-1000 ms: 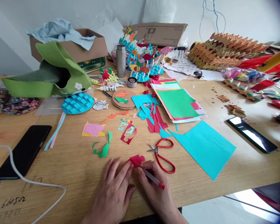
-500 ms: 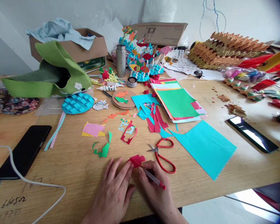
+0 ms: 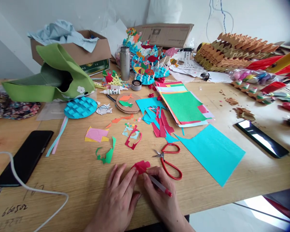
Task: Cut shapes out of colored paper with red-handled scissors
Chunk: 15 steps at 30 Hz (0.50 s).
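Fingers spread, left hand pins a red paper cutout; right hand grips a pen.
Across the wooden table, a teal paper sheet lies at four o'clock, red-handled scissors at five, the cutout at six. Thin and light, it would likely slide or crease; hold it flat near its edge.

Head camera faces forward, down, near left hand, right hand.
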Each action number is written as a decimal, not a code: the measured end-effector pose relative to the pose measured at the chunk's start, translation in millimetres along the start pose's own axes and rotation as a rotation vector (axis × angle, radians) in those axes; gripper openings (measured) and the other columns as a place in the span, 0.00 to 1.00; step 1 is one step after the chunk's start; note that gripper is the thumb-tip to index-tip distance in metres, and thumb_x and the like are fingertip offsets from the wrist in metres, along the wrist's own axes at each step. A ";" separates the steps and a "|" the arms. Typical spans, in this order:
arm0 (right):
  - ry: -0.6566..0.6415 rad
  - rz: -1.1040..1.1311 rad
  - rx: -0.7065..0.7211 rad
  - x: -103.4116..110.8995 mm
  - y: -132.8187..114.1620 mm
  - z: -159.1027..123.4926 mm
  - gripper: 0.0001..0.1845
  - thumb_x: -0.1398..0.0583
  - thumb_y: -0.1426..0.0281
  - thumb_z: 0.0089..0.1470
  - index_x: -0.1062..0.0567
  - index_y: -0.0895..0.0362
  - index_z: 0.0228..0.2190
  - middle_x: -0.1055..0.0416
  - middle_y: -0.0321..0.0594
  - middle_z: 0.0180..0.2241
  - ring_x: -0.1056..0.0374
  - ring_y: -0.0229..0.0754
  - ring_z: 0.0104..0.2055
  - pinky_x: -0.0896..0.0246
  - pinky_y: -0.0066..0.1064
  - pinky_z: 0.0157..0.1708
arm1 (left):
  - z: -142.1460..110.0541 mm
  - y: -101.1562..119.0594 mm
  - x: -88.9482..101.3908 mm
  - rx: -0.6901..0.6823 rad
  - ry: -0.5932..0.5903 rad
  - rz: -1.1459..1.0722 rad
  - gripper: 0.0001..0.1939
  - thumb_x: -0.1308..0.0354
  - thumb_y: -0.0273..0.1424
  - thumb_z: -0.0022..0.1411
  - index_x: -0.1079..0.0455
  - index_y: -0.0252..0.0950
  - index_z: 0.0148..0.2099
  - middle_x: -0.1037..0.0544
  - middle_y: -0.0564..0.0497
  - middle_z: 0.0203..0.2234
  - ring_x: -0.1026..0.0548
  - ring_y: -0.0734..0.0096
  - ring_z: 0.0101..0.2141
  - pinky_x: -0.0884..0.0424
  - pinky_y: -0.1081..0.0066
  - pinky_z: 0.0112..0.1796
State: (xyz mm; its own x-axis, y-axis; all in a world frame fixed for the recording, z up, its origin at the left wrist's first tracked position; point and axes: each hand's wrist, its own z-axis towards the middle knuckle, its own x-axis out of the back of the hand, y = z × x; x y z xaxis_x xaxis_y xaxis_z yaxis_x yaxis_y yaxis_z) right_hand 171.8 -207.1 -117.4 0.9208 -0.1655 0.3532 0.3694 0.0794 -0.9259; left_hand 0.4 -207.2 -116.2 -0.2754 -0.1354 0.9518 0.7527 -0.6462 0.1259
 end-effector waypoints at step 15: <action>0.011 0.000 -0.020 1.1 -1.3 -0.9 0.06 0.42 0.70 0.60 0.28 0.56 0.30 0.28 0.36 0.25 0.33 0.36 0.24 0.37 0.24 0.23 | -0.2 -0.5 -0.7 0.003 -0.003 -0.012 0.24 0.44 0.30 0.64 0.34 0.32 0.61 0.28 0.48 0.59 0.38 0.51 0.58 0.40 0.53 0.58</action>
State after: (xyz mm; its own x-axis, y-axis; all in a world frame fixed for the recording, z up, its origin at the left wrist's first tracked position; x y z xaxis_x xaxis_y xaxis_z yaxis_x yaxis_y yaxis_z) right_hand 172.1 -208.3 -115.9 0.9192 -0.1765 0.3521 0.3670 0.0595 -0.9283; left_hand 0.1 -206.9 -117.0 -0.2829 -0.1257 0.9509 0.7511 -0.6456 0.1381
